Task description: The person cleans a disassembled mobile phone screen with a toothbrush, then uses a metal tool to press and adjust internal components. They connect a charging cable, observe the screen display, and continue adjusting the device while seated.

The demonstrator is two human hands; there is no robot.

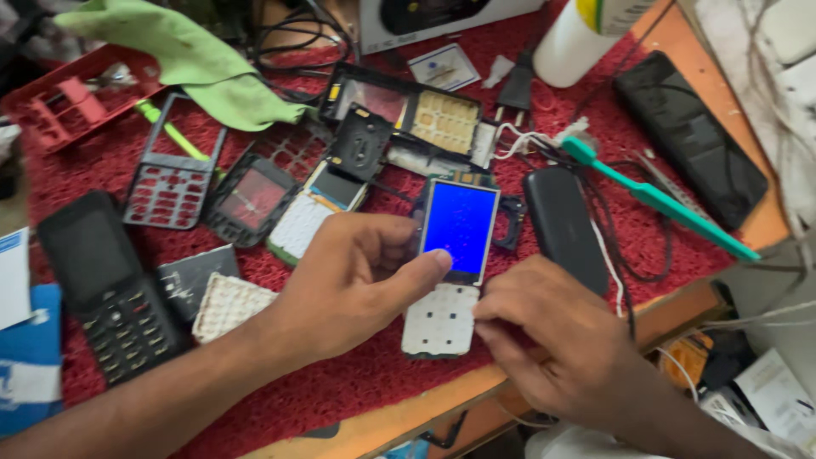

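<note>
A bare phone circuit board (442, 319) lies on the red mat (340, 382), its small screen (460, 225) lit solid blue and its white keypad contacts showing below. My left hand (348, 285) grips the board from the left, thumb tip pressed on the screen's lower left corner. My right hand (544, 340) pinches the board's lower right edge by the keypad area. Several phone parts lie behind: black frames (174, 174), a loose white keypad (228, 304), a back cover (561, 225).
A black keypad phone (106, 285) lies at the left, a black smartphone (688, 136) at the right. A teal toothbrush (654, 200), wires, a plug (517, 89), a white bottle (586, 38), a green cloth (191, 55) and a red tray (68, 98) crowd the mat. The table edge (476, 387) runs below.
</note>
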